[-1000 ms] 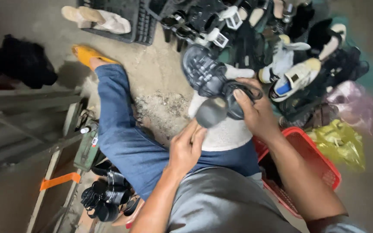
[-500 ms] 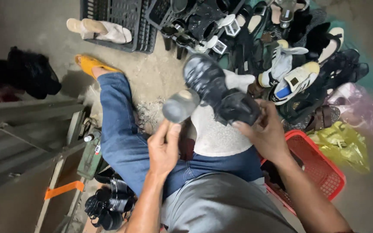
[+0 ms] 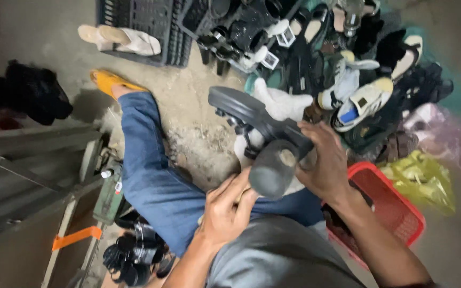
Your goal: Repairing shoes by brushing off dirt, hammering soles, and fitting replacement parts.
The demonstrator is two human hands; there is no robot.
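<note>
The right hand [image 3: 324, 162] grips a black block-heeled sandal [image 3: 260, 136] around its heel end, fingers [image 3: 316, 130] wrapped over the sole's rear edge, so the shoe is held above the lap with its sole turned up and its toe pointing away toward the shoe pile [image 3: 342, 69]. The thick round heel [image 3: 270, 170] points back toward the person, and the left hand [image 3: 228, 210] sits just under it, its fingers [image 3: 238, 186] bent and touching the heel's lower side; whether they pinch anything small there cannot be made out. Beneath the sandal lies a white cloth [image 3: 281, 104], partly hidden by the shoe. The person's leg in blue jeans [image 3: 145, 160] stretches out to the left of the sandal, ending in an orange slipper [image 3: 108, 80] on the concrete floor [image 3: 193, 117]. Bare floor lies open between the leg and the pile. To the right, a red plastic basket [image 3: 396, 202] sits close by the right forearm, with a yellow bag [image 3: 420, 178] just beyond its far edge. A black crate [image 3: 145, 21] stands at the top, a pair of beige sandals [image 3: 118, 40] lying at its left edge. A grey metal frame [image 3: 33, 154] closes off the left side.
</note>
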